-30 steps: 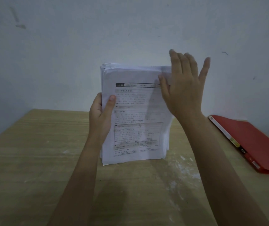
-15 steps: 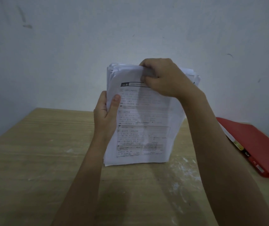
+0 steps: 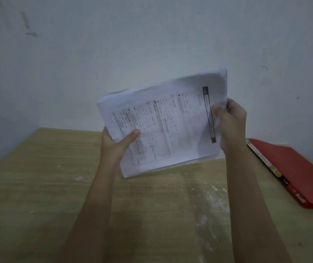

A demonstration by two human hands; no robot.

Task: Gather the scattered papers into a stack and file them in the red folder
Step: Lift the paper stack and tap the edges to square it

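Both forearms reach forward over the table (image 3: 38, 186). The left hand (image 3: 113, 144) and right hand (image 3: 231, 124) each grip an end of the paper stack (image 3: 163, 126), held tilted, sideways. The closed red folder (image 3: 292, 173) lies by the right edge.

The white paper stack (image 3: 170, 120) is showing black print and a dark bar; the folder (image 3: 294, 168) is looking red, the table (image 3: 38, 186) pale wood-grain.

— What do you face?
— You face a pale bluish wall (image 3: 151, 35), with scuffs (image 3: 30, 33) at upper left. Your light wooden table (image 3: 38, 186), with white smears (image 3: 214, 202) at lower right, fills the bottom. The light is dim.
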